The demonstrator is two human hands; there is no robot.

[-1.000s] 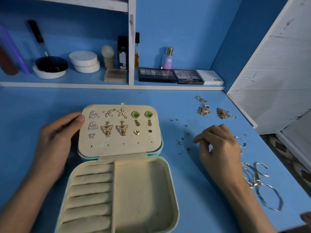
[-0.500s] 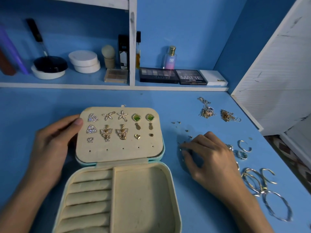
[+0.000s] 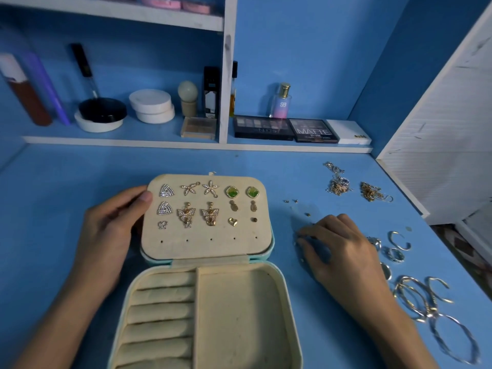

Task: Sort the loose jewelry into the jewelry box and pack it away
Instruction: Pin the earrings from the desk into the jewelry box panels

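Bracing the jewelry box [image 3: 205,310] lid's edge with my left hand [image 3: 111,230], thumb and fingers clamping it steady, I curl my right hand [image 3: 338,251] over tiny studs [image 3: 307,214] on the table (grip hidden, cannot tell).

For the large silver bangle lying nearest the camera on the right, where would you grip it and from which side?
Take the large bangle at its near-right arc, coming from above with a thumb-and-finger pinch across the thin band. It lies flat on the blue table, and its far-left edge meets the pile of smaller bangles, so that side looks crowded. The right hand is closest.
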